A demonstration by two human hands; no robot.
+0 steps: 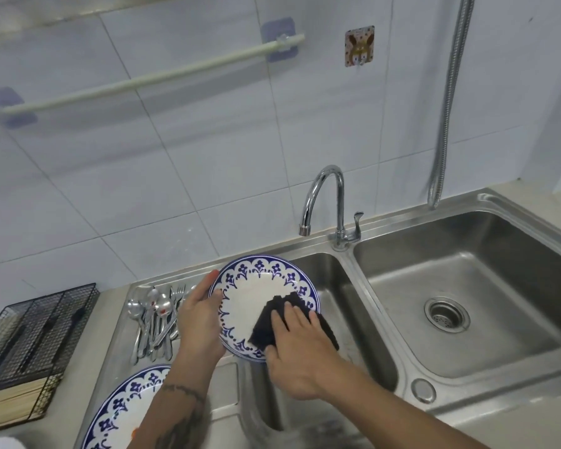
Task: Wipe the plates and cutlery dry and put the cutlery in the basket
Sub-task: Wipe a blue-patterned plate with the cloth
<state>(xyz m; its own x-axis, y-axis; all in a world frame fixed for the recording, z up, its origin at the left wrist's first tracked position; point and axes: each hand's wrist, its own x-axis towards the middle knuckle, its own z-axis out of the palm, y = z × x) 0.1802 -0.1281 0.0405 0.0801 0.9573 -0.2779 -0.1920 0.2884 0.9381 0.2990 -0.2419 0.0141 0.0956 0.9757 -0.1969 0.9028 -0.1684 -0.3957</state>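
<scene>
- Now the left hand (199,314) grips the rim of a blue-patterned plate (256,296), held tilted over the sink (344,264).
- Right hand (300,345) presses a dark cloth (266,325) on it, fingers flat.
- Cutlery (156,319) lies on the drainboard, near the wire basket (30,332).

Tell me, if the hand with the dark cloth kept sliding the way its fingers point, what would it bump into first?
Probably the left hand gripping the plate rim; the right hand and cloth point up-left across the plate.
</scene>
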